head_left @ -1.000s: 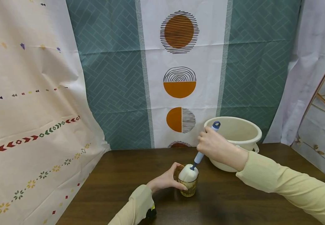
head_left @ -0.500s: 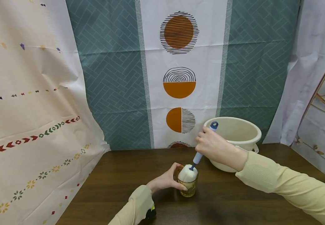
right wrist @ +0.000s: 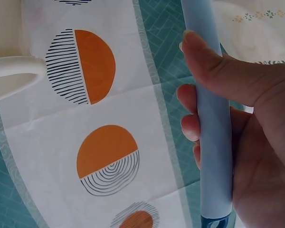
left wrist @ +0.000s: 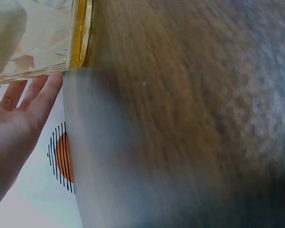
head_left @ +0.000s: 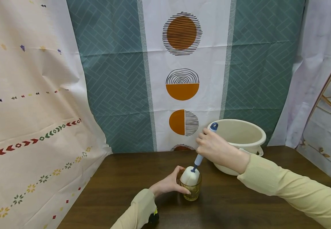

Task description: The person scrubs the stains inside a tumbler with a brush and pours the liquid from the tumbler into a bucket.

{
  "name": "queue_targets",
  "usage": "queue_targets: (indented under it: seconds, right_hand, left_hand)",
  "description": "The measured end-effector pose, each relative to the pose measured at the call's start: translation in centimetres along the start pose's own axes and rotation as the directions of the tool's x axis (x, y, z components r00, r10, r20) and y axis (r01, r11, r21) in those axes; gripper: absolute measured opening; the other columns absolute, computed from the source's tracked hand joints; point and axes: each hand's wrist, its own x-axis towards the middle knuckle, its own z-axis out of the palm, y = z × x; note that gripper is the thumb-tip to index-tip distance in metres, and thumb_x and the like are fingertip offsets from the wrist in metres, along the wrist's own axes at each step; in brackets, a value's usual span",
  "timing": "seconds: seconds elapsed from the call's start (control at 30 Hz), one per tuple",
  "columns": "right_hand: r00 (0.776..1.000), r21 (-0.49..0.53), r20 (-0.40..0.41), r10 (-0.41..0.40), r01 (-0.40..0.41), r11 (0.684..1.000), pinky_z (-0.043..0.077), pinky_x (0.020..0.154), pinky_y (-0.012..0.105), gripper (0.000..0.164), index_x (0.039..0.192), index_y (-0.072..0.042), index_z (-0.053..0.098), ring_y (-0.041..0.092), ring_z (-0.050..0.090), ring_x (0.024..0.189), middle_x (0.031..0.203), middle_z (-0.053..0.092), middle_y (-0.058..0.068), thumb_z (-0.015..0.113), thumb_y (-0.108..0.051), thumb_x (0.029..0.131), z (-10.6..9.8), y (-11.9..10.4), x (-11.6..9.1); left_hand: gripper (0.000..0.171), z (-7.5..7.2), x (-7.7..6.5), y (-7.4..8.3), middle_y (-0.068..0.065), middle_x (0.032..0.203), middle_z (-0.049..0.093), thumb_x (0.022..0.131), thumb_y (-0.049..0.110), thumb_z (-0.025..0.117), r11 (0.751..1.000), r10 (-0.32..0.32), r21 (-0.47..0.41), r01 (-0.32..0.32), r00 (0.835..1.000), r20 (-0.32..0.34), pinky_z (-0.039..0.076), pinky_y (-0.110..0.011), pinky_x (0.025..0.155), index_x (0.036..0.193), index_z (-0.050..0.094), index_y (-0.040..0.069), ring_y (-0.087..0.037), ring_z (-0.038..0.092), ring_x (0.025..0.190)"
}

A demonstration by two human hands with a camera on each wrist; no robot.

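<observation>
In the head view my left hand grips an amber glass standing on the dark wooden table, thumb at the near side and fingers round the far side. My right hand holds a cup brush by its light blue handle. The brush's white sponge head sits partly inside the glass, its lower part seen through the amber wall. The right wrist view shows the fingers and thumb wrapped round the handle. In the left wrist view the fingers touch the side of the glass.
A cream bucket with a white handle stands at the back right of the table, behind my right forearm. A small black and yellow item shows by the left sleeve. Patterned cloths hang behind and at both sides.
My right hand has shifted slightly left with the brush, and the handle's top has moved left. The sponge head has moved a little left in the glass. The left hand stays put.
</observation>
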Motion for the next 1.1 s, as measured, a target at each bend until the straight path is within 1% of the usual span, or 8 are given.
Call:
queue_targets:
  seconds: [0.47,0.63,0.87,1.1]
  right_hand:
    - [0.999,-0.010,-0.002,0.047,-0.047,0.999,0.031,0.059,0.032,0.019,0.057,-0.017,0.062,0.020,0.046,0.058,0.060,0.051,0.003,0.075,-0.013,0.070,0.64,0.01,-0.10]
    - [0.997,-0.020,0.020,0.069,-0.068,0.997,0.031,0.060,0.033,0.018,0.058,-0.016,0.062,0.020,0.046,0.058,0.061,0.051,0.004,0.075,-0.010,0.070,0.67,0.09,-0.18]
    - [0.995,-0.032,0.034,0.093,-0.092,0.995,0.030,0.060,0.032,0.018,0.058,-0.014,0.063,0.020,0.045,0.057,0.060,0.050,0.004,0.076,-0.010,0.069,0.84,0.16,-0.06]
    - [0.995,-0.039,0.037,0.092,-0.091,0.995,0.030,0.061,0.034,0.019,0.057,-0.014,0.062,0.020,0.045,0.059,0.060,0.050,0.005,0.076,-0.011,0.069,0.99,0.09,0.00]
  left_hand:
    - [0.069,0.08,0.03,-0.21,0.000,0.110,0.048,0.070,0.022,0.078,1.000,0.016,-0.021,-0.016,1.000,0.004,0.032,-0.038,0.087,0.121,0.032,0.016,-0.015,0.046,0.101]
    - [0.069,0.05,-0.04,-0.19,-0.001,0.110,0.048,0.070,0.022,0.078,0.999,0.028,-0.024,-0.028,1.000,0.007,0.033,-0.037,0.087,0.121,0.032,0.015,-0.015,0.047,0.100]
    - [0.069,0.06,0.00,-0.12,0.000,0.110,0.046,0.070,0.024,0.078,1.000,0.021,-0.007,-0.021,1.000,0.003,0.032,-0.037,0.087,0.121,0.032,0.016,-0.015,0.046,0.100]
    - [0.069,0.05,-0.10,0.20,0.001,0.113,0.045,0.070,0.024,0.078,1.000,0.015,-0.011,-0.015,1.000,0.004,0.030,-0.040,0.090,0.122,0.032,0.017,-0.015,0.043,0.105]
